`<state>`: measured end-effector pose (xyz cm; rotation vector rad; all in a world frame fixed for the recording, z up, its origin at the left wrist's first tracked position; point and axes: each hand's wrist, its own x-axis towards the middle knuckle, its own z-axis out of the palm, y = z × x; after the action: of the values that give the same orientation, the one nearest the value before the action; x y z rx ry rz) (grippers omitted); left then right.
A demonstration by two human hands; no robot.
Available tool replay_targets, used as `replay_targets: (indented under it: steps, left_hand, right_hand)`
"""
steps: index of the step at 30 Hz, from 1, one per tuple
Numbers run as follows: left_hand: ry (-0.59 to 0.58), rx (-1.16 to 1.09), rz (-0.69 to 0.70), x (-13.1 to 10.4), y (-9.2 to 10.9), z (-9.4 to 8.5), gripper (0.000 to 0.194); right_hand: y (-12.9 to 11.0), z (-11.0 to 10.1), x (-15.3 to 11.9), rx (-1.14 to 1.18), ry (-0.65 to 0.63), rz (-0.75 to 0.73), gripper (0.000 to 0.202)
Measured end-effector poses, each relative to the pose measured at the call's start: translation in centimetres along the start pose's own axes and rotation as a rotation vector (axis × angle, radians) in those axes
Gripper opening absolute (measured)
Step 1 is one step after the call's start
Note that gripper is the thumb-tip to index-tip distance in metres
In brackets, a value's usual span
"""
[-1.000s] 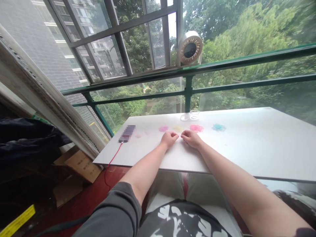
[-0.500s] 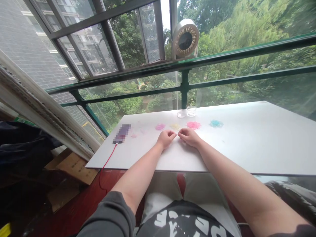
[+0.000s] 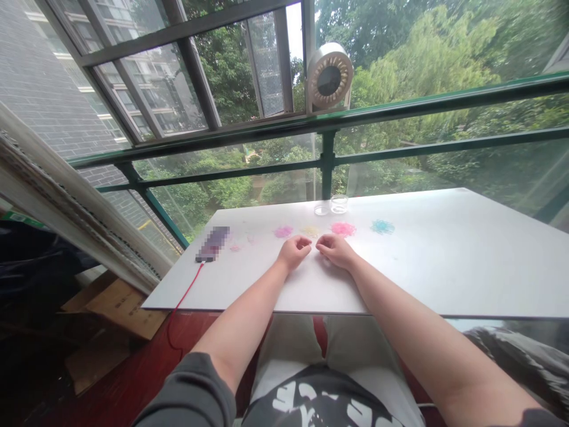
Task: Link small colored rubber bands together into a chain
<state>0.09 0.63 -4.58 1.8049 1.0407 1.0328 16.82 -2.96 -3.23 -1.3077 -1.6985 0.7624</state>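
My left hand (image 3: 295,252) and my right hand (image 3: 336,249) are close together over the white table (image 3: 418,261), with a small gap between the fingertips. The fingers of both are curled into a pinch; anything held in them is too small to make out. Just beyond the hands lies a pale yellow heap (image 3: 310,231) of fine, thin pieces, partly hidden. Similar heaps lie in a row with it: a purple one (image 3: 283,231) to its left, a pink one (image 3: 343,229) and a teal one (image 3: 383,226) to its right.
A clear round container (image 3: 339,204) and a clear lid-like disc (image 3: 320,210) stand at the table's back edge. On the left lies a blurred-out phone (image 3: 214,243) with a red cable (image 3: 189,290). A round fan-like device (image 3: 329,77) sits by the window railing (image 3: 249,133).
My fingertips have drawn slightly further apart. The whole view has shifted a little, so the table and heaps appear slightly further left and lower.
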Motion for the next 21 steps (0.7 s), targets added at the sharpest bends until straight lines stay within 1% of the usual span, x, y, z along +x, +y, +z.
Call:
replay_targets:
  steps: [3, 6, 13, 18, 21]
  left_hand:
    - [-0.024, 0.000, 0.021, -0.20, 0.34, 0.03, 0.021]
    - [-0.023, 0.005, 0.025, -0.22, 0.48, 0.03, 0.017]
    - [0.028, -0.006, -0.011, 0.03, 0.13, 0.07, 0.013]
    - [0.085, -0.065, -0.055, 0.27, -0.02, -0.05, 0.017]
    - [0.107, -0.083, -0.062, 0.29, 0.03, -0.22, 0.019]
  right_hand:
    - [0.14, 0.06, 0.07, -0.023, 0.006, -0.017, 0.011]
    - [0.34, 0.16, 0.18, -0.050, 0.017, -0.033, 0.011]
    - [0.62, 0.17, 0.39, -0.073, 0.065, -0.079, 0.009]
    - [0.99, -0.05, 0.58, -0.072, 0.139, -0.071, 0.009]
    - [0.94, 0.00, 0.53, -0.074, 0.152, -0.072, 0.009]
